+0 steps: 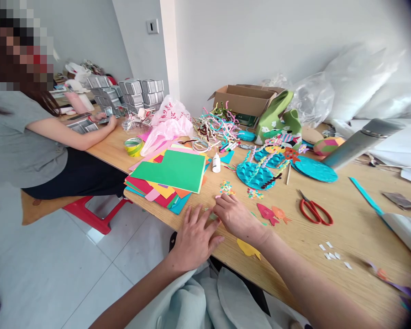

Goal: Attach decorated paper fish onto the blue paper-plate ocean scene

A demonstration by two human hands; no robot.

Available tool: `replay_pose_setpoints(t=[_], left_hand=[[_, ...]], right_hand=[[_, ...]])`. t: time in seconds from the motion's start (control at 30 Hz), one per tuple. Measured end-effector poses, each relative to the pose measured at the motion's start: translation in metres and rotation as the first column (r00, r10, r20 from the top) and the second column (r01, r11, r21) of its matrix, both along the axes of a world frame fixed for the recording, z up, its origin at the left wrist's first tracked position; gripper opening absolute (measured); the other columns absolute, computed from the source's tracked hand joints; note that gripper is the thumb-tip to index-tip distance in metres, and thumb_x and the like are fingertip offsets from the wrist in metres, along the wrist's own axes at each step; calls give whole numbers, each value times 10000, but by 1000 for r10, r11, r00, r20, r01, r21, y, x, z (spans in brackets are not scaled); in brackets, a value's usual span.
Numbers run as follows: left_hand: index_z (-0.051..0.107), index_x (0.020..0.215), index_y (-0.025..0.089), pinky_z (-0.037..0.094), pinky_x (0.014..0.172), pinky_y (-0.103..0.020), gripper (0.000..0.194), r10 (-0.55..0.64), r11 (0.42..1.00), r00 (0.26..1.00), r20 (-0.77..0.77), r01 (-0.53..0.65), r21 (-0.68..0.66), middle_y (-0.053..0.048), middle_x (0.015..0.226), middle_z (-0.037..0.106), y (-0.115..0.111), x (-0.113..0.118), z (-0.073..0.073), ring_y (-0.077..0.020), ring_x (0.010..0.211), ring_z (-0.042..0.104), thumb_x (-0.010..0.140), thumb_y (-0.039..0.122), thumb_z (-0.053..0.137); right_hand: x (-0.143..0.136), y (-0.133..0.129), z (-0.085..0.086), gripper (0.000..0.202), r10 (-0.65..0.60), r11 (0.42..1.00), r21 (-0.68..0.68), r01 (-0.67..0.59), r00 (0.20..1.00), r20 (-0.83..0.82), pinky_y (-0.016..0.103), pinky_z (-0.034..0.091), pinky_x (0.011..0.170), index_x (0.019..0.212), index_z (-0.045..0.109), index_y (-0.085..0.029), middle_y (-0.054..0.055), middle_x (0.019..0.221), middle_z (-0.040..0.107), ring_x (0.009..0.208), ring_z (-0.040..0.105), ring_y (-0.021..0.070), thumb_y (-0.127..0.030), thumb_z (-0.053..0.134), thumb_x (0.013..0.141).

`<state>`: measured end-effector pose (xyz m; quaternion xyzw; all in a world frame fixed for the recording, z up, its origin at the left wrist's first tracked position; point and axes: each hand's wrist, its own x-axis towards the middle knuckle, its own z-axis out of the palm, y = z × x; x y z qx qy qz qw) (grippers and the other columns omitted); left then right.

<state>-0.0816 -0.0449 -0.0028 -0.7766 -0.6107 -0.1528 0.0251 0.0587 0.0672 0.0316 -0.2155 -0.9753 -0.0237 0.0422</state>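
Near the bottom centre of the frame, the left hand (193, 237) lies palm down at the table's (287, 278) edge, fingers spread and gripping nothing visible. The right hand (233, 214) sits just beside it, its fingers curled together; whether they pinch anything I cannot tell. Part of a pale green scrap (213, 216) shows between the hands, at centre, with confetti dots (226, 187) near above. For such small work, light pressure from the left fingertips should steady the paper, while a fine pinch sets each bit cleanly. The yellow paper fish (248, 248), close below the right wrist, could easily get brushed aside.

Red characters mark the pink plastic bag (171, 114) at upper centre, too creased to read. Any print on the white glue bottle (216, 163) is too small.
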Motion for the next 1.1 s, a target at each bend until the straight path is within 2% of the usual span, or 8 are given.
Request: replay_pose_setpoints(t=[0.17, 0.33, 0.43, 0.53, 0.67, 0.77, 0.9, 1.1], left_hand=[[498, 1330, 318, 265, 1106, -549, 442, 10, 1000, 1000, 4, -10, 5, -34, 1416, 464, 0, 1, -2, -301, 1347, 334, 945, 496, 373], [501, 1326, 326, 266, 1108, -538, 432, 11, 1000, 1000, -1, -11, 25, -27, 1429, 452, 0, 0, -3, -293, 1345, 335, 941, 488, 392], [496, 1333, 322, 279, 1102, -533, 429, -4, 999, 1000, -9, 5, 39, -30, 1431, 453, 0, -1, -4, -292, 1343, 338, 940, 469, 404], [504, 1329, 321, 293, 1095, -531, 424, -12, 999, 1000, -7, 13, 41, -27, 1426, 465, 1, -1, -5, -294, 1332, 357, 939, 461, 414], [535, 1305, 327, 299, 1091, -536, 405, -2, 998, 1000, -2, 2, 62, -13, 1414, 486, 3, -1, -9, -307, 1325, 369, 930, 451, 444], [525, 1318, 327, 316, 1076, -539, 404, -23, 996, 999, -41, 26, 84, -17, 1418, 482, 4, -2, -12, -312, 1316, 382, 933, 422, 448], [524, 1322, 321, 348, 1052, -528, 406, -38, 990, 996, -84, 48, 131, -17, 1404, 497, 5, -4, -15, -312, 1300, 400, 929, 403, 463], [543, 1309, 311, 381, 1027, -507, 403, -49, 985, 995, -87, 62, 159, -22, 1383, 521, 7, -5, -18, -316, 1284, 415, 920, 397, 479]], right_hand=[[0, 3, -9, 90, -20, 1000, 17, 21, 997, -80, 352, 343, 764, 819, 622, -144, 109, 902, 602, 868, 457, 233, -122, 540, 848], [12, 1, -2, 162, -132, 991, -84, 109, 925, -358, 329, 362, 709, 839, 601, -163, 75, 822, 586, 813, 466, 204, -149, 461, 918], [42, -8, 8, 160, -223, 973, -166, 160, 843, -490, 324, 392, 717, 860, 589, -175, 60, 815, 589, 806, 491, 189, -172, 447, 934], [92, -21, 12, 124, -339, 941, -193, 279, 775, -533, 319, 422, 713, 871, 586, -184, 57, 830, 593, 805, 514, 183, -198, 475, 925], [164, -42, 0, 121, -509, 846, -149, 512, 693, -510, 320, 444, 693, 843, 602, -198, 51, 804, 601, 790, 543, 190, -240, 509, 908], [205, -54, -16, 149, -582, 771, -84, 632, 644, -496, 327, 449, 673, 856, 625, -200, 55, 797, 616, 778, 556, 200, -270, 504, 907], [230, -63, -30, 193, -617, 723, -27, 691, 626, -477, 339, 454, 688, 856, 645, -199, 62, 800, 634, 778, 567, 205, -283, 483, 917], [237, -71, -34, 202, -649, 679, -5, 734, 598, -470, 365, 463, 733, 842, 645, -198, 67, 819, 641, 824, 568, 222, -267, 474, 923]])
